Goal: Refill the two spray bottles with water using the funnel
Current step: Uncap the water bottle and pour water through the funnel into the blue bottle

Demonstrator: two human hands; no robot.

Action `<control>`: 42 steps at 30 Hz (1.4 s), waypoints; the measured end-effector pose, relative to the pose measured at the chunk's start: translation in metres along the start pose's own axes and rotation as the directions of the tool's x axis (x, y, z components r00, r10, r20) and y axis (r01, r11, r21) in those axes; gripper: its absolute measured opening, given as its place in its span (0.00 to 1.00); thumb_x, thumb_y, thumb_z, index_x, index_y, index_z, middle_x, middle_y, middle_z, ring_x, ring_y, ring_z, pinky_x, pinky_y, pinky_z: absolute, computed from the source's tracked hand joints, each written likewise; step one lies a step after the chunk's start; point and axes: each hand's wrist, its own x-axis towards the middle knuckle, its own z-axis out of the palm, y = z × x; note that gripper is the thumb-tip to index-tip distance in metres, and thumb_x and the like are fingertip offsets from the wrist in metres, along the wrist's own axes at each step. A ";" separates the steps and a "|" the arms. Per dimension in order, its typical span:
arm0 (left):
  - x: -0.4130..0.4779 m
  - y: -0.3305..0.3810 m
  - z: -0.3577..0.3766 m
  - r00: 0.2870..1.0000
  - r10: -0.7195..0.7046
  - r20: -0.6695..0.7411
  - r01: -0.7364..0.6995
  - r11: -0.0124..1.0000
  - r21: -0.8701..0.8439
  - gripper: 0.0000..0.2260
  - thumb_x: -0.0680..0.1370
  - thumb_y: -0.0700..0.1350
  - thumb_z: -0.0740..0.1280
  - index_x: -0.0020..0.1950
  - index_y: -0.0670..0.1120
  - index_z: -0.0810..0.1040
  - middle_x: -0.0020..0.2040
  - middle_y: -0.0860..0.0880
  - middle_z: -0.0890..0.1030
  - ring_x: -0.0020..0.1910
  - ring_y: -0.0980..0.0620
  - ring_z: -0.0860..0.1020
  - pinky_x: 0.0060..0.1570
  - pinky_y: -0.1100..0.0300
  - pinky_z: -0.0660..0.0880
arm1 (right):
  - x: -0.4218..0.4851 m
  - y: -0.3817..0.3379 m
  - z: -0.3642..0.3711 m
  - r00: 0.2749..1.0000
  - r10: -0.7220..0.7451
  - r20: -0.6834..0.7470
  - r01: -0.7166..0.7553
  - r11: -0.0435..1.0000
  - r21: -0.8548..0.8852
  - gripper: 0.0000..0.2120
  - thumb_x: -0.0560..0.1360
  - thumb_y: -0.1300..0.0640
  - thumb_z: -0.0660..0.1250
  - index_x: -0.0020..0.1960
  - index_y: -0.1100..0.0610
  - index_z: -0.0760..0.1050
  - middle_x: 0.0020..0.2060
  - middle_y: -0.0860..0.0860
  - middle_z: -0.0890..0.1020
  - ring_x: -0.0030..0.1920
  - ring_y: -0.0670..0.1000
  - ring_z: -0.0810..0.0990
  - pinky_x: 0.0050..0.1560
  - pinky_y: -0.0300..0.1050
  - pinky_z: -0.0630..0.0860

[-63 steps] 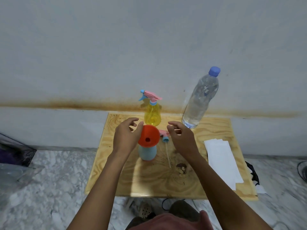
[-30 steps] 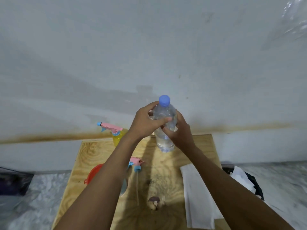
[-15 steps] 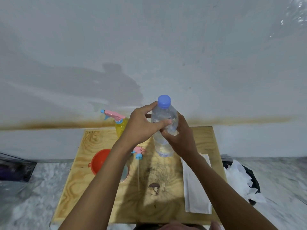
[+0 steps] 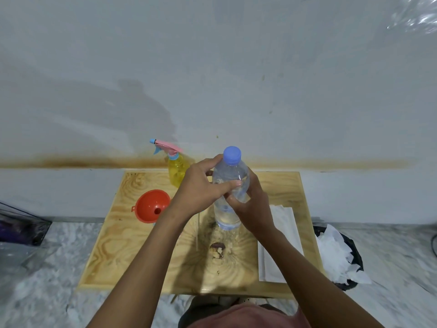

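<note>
The left hand curls round the shoulder of the clear plastic water bottle, and the right hand grips its middle, holding it upright over the pale wooden table. The blue screw cap is on, so uncapping likely comes next. The orange plastic funnel waits at left, near the yellow spray bottle.

Water bottle (capped) between hands

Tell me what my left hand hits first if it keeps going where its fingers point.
The water bottle: the left hand grips it, fingers pointing across its front toward the right hand, likely next.
</note>
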 end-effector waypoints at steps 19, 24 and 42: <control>-0.020 -0.001 0.004 0.999 -0.034 -0.017 0.034 0.999 -0.016 0.29 0.67 0.55 0.79 0.66 0.57 0.76 0.62 0.60 0.79 0.61 0.58 0.77 0.53 0.63 0.75 | 0.020 -0.076 -0.062 0.972 -0.218 0.091 0.235 0.938 -0.254 0.18 0.73 0.37 0.67 0.59 0.44 0.77 0.43 0.43 0.77 0.39 0.45 0.75 0.41 0.40 0.74; -0.021 -0.004 0.008 0.999 -0.026 -0.041 0.021 0.994 -0.104 0.27 0.62 0.59 0.78 0.60 0.58 0.80 0.56 0.59 0.83 0.58 0.56 0.80 0.53 0.60 0.78 | 0.031 -0.100 -0.055 0.958 -0.196 0.211 0.276 0.833 -0.479 0.18 0.72 0.35 0.67 0.53 0.46 0.78 0.40 0.43 0.76 0.37 0.44 0.73 0.38 0.39 0.68; -0.019 -0.012 0.005 0.999 0.002 -0.034 -0.005 0.995 -0.098 0.27 0.67 0.56 0.79 0.65 0.57 0.79 0.58 0.59 0.83 0.59 0.60 0.80 0.58 0.56 0.79 | 0.043 -0.110 -0.070 0.804 -0.286 0.521 0.567 0.634 -0.526 0.18 0.78 0.44 0.65 0.65 0.50 0.76 0.57 0.45 0.79 0.54 0.46 0.77 0.50 0.41 0.74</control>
